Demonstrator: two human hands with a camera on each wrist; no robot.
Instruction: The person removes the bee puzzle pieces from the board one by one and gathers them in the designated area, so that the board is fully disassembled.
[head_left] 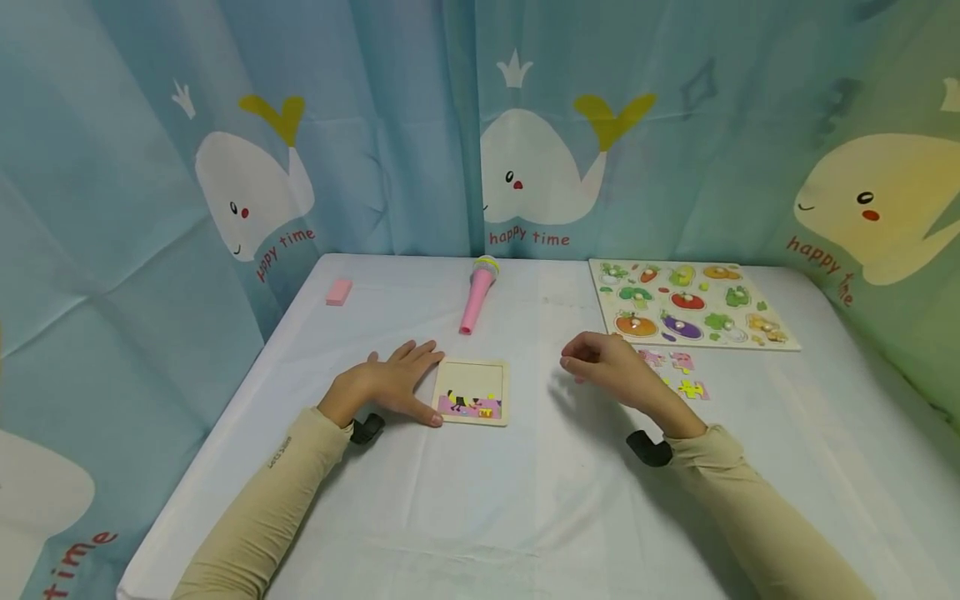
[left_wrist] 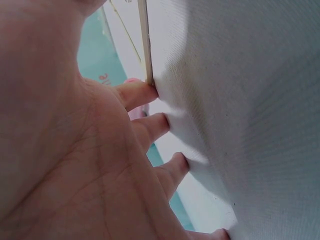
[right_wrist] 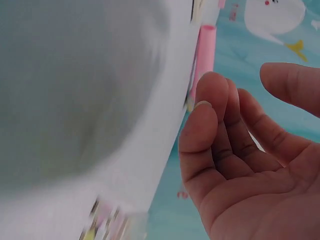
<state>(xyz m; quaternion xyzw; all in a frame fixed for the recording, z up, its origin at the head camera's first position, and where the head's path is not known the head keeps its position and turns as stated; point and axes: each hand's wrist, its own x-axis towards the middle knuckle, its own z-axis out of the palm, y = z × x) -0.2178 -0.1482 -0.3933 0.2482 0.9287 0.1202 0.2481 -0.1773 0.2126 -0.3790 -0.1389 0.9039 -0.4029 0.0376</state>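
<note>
A small square wooden jigsaw tray lies on the white table, its lower strip filled with pink, yellow and black picture pieces. My left hand rests flat at the tray's left side with fingers spread, the thumb at the lower left corner. In the left wrist view a fingertip meets the tray's edge. My right hand hovers over the table to the right of the tray, fingers loosely bent. The right wrist view shows the thumb apart from the fingers and nothing held. Loose jigsaw pieces lie beyond that hand, partly hidden by it.
A pink toy microphone lies behind the tray. At the back left is a pink block. A vegetable peg board occupies the back right. A blue curtain with whales hangs behind the table.
</note>
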